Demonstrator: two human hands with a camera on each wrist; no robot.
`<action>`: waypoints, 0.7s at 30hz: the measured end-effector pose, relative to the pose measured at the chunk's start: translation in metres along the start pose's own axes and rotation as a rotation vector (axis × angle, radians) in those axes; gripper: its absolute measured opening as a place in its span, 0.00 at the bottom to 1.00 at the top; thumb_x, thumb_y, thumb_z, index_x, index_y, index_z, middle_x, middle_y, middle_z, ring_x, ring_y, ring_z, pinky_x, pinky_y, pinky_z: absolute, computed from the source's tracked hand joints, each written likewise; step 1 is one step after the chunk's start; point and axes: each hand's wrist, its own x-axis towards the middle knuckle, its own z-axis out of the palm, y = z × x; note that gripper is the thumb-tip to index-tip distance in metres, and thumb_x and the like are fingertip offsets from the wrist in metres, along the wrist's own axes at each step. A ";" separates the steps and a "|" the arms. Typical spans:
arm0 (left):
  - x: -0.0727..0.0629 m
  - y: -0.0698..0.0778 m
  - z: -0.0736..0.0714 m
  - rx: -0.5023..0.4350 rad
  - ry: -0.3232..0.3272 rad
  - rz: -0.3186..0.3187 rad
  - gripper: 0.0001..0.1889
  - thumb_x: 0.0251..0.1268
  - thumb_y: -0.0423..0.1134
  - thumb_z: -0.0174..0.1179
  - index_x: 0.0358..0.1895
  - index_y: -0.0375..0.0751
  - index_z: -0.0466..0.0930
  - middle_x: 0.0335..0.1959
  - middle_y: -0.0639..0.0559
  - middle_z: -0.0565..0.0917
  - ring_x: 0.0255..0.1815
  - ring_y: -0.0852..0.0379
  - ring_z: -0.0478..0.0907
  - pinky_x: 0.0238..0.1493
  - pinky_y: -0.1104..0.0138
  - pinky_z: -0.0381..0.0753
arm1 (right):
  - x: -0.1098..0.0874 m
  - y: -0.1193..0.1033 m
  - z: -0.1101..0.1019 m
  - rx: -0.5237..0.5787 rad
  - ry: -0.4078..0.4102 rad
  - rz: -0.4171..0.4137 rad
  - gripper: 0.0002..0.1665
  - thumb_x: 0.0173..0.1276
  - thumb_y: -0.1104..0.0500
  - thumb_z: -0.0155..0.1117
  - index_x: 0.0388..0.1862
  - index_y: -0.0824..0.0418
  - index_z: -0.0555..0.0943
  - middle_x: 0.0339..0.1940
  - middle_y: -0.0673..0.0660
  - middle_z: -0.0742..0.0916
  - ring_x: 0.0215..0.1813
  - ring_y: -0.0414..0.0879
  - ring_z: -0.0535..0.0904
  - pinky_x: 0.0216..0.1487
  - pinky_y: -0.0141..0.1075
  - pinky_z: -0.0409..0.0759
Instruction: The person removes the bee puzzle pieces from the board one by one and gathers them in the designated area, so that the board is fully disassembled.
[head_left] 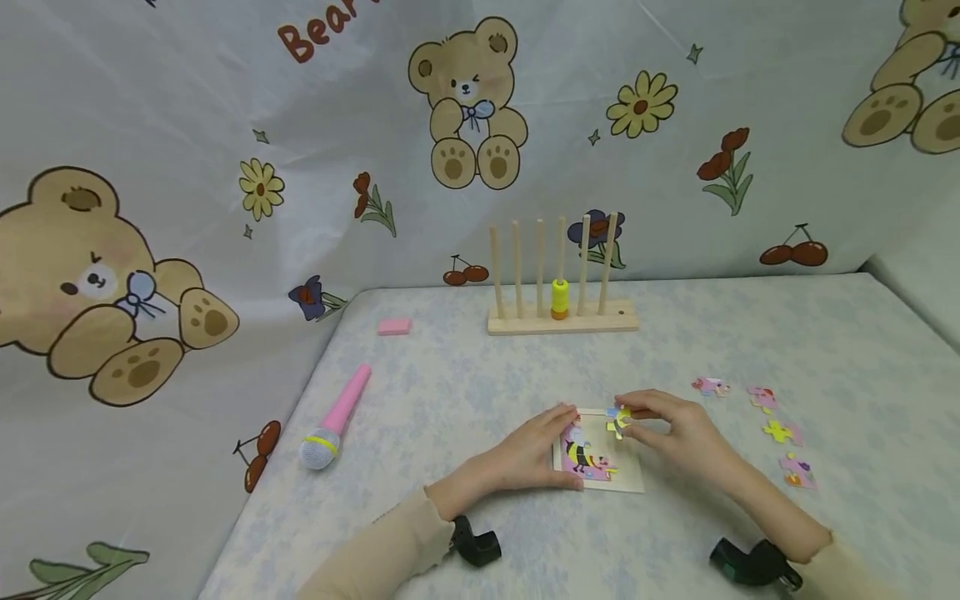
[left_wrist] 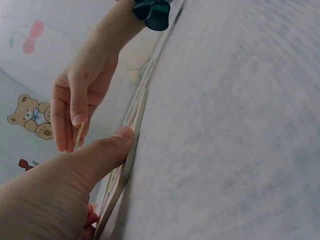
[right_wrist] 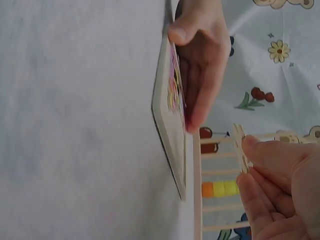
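Puzzle board: the puzzle board (head_left: 630, 475) lies on the table (head_left: 450, 375), below and right of the head view's centre; bee-picture pieces (head_left: 585, 461) fill part of its left and lower area, bare wood shows at right.
Left hand on rim: the left hand (head_left: 528, 454) grips the board's left end, thumb against the lower rim, fingers at the upper-left corner.
Right hand's pinch: the right hand (head_left: 686, 429) has thumb and fingertips clamped on a puzzle piece (head_left: 617, 425), near the board's upper right in the head view.
Gap under piece: both wrist views show it raised, apart from the board.
Room rightward: tabletop separates the board's right rim from four loose pieces (head_left: 798, 472) at centre right; the right forearm crosses its lower part.
Room leftward: a pink microphone (head_left: 341, 417) lies at centre left, near the table's left edge, well apart from the left hand.
Far edge: a peg rack (head_left: 525, 323) with beads (head_left: 559, 293) on one peg stands near it, above centre; a pink block (head_left: 394, 327) lies left of the rack.
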 end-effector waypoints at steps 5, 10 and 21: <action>-0.001 0.001 -0.002 -0.005 0.004 0.013 0.52 0.55 0.62 0.63 0.74 0.35 0.50 0.74 0.45 0.52 0.74 0.56 0.44 0.70 0.67 0.47 | -0.011 0.021 -0.032 0.029 0.015 0.135 0.24 0.59 0.60 0.70 0.55 0.62 0.80 0.51 0.56 0.83 0.46 0.37 0.81 0.43 0.28 0.78; -0.001 0.000 0.002 -0.005 0.006 0.023 0.52 0.54 0.62 0.64 0.73 0.33 0.50 0.74 0.45 0.53 0.74 0.56 0.45 0.69 0.67 0.47 | -0.032 0.047 -0.065 0.158 -0.019 0.345 0.27 0.66 0.55 0.65 0.61 0.65 0.74 0.54 0.53 0.82 0.46 0.28 0.78 0.39 0.25 0.78; -0.001 0.001 -0.001 0.001 0.016 0.017 0.52 0.55 0.62 0.63 0.73 0.34 0.50 0.74 0.45 0.52 0.74 0.56 0.45 0.69 0.67 0.48 | -0.048 0.080 -0.093 0.038 -0.116 0.455 0.29 0.65 0.49 0.64 0.60 0.64 0.75 0.55 0.64 0.81 0.43 0.25 0.77 0.37 0.25 0.77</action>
